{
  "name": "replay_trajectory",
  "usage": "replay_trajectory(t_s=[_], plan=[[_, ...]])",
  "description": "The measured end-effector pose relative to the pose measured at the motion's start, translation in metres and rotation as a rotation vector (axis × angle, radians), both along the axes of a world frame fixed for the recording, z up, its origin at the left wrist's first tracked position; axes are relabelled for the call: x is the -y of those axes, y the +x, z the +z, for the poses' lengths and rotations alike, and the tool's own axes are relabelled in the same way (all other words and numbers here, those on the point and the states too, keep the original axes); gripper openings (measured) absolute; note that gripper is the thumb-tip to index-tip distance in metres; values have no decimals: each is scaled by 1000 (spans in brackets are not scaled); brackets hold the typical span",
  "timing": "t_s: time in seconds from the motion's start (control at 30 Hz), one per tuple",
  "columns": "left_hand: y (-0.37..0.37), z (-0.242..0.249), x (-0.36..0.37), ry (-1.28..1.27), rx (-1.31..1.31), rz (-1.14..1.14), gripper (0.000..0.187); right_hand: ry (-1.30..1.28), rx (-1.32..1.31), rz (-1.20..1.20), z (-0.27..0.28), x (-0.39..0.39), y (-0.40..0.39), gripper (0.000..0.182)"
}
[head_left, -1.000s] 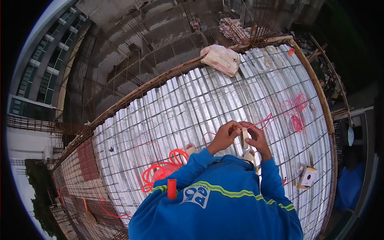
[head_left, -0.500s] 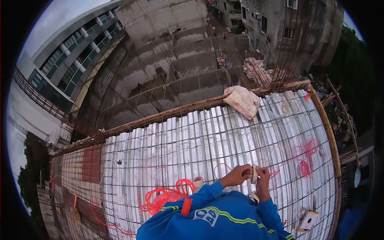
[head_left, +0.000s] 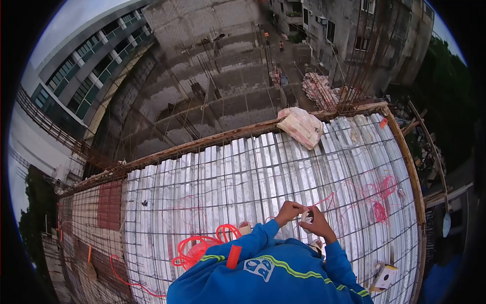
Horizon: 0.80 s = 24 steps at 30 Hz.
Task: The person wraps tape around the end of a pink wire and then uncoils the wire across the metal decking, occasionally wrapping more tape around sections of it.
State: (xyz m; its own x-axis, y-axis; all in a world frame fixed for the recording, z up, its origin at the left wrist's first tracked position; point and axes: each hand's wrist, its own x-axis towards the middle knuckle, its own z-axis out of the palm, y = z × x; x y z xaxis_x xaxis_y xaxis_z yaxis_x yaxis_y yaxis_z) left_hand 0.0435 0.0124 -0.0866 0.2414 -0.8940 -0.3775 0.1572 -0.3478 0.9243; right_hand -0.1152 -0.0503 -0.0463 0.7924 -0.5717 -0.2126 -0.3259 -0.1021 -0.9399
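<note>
In front of my chest, both hands meet over a metal rebar grid point(head_left: 238, 175). My right hand point(head_left: 320, 226) curls around a small pale roll, apparently tape point(head_left: 305, 217), with thumb and fingers on its sides. At the roll's upper edge, my left hand point(head_left: 290, 211) is closed in a pinch. From these fingertips a thin pink string point(head_left: 326, 198) stretches up and to the right. Loose pink string coils point(head_left: 379, 212) lie on the corrugated metal deck to the right. The fingers hide part of the roll.
Orange-red hose point(head_left: 195, 248) loops lie left of my body. A cement bag point(head_left: 301, 127) rests by the far wooden edge board point(head_left: 202, 144), with a drop beyond it. A white-and-yellow box point(head_left: 385, 277) sits at lower right. Upright rebar point(head_left: 354, 76) stands at the far corner.
The left fingers have shifted to the roll's upper edge, while the right hand has turned around the roll. The pink string now rises more steeply. The view has shifted slightly.
</note>
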Motion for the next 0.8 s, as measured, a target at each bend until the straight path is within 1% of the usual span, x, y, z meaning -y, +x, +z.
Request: replay_trajectory(t_s=[0.07, 0.1, 0.17, 0.2, 0.23, 0.27, 0.3, 0.33, 0.37, 0.4, 0.43, 0.47, 0.53, 0.57, 0.6, 0.67, 0.7, 0.77, 0.8], plan=[[-7, -14, 1, -48, 45, 27, 22, -192, -115, -9, 4, -5, 8, 60], [-9, -13, 1, -46, 118, 58, 20, -194, -117, -9, 6, -7, 10, 60], [-13, -13, 0, -61, 235, 113, 18, -430, -245, 35, 8, -12, 14, 61], [-14, -14, -1, -60, 231, 115, 18, -550, -309, 59, 9, -13, 15, 62], [-14, -14, -1, -22, 297, 88, 18, -593, -353, 103, 10, -15, 15, 61], [-15, -15, -2, 16, 362, 61, 19, -592, -355, 106, 12, -16, 15, 61], [-14, -19, -3, 20, 358, 61, 19, -679, -297, 136, 17, -18, 16, 61], [-10, -30, -4, 34, 475, 86, 19, -765, -237, 164, 27, -22, 20, 62], [-6, -42, -4, 47, 589, 111, 19, -754, -154, 233, 39, -33, 26, 62], [8, -59, -4, 73, 289, 158, 19, -740, -77, 303, 54, -44, 34, 62], [13, -76, -4, 44, 130, 171, 19, -771, 73, 330, 56, -44, 41, 60], [21, -64, -1, 10, -23, 179, 19, -779, 71, 316, 61, -32, 45, 60], [25, -44, -2, 156, -172, 23, 20, -524, -114, 259, 69, -9, 39, 59], [25, -26, -5, 109, -248, -123, 21, -528, -258, 307, 59, 6, 32, 58], [26, -20, -5, 113, -266, -221, 22, -480, -309, 379, 55, 18, 25, 59], [21, 1, -5, 55, -394, -233, 24, -494, -200, 395, 49, 31, 11, 58], [19, 2, -4, 54, -400, -229, 24, -493, -205, 400, 51, 34, 6, 58], [15, 4, -2, -207, -12, -365, 21, -391, -212, 355, 61, 41, -1, 56], [13, 15, -1, -211, -13, -356, 21, -395, -213, 364, 62, 44, -3, 56]])
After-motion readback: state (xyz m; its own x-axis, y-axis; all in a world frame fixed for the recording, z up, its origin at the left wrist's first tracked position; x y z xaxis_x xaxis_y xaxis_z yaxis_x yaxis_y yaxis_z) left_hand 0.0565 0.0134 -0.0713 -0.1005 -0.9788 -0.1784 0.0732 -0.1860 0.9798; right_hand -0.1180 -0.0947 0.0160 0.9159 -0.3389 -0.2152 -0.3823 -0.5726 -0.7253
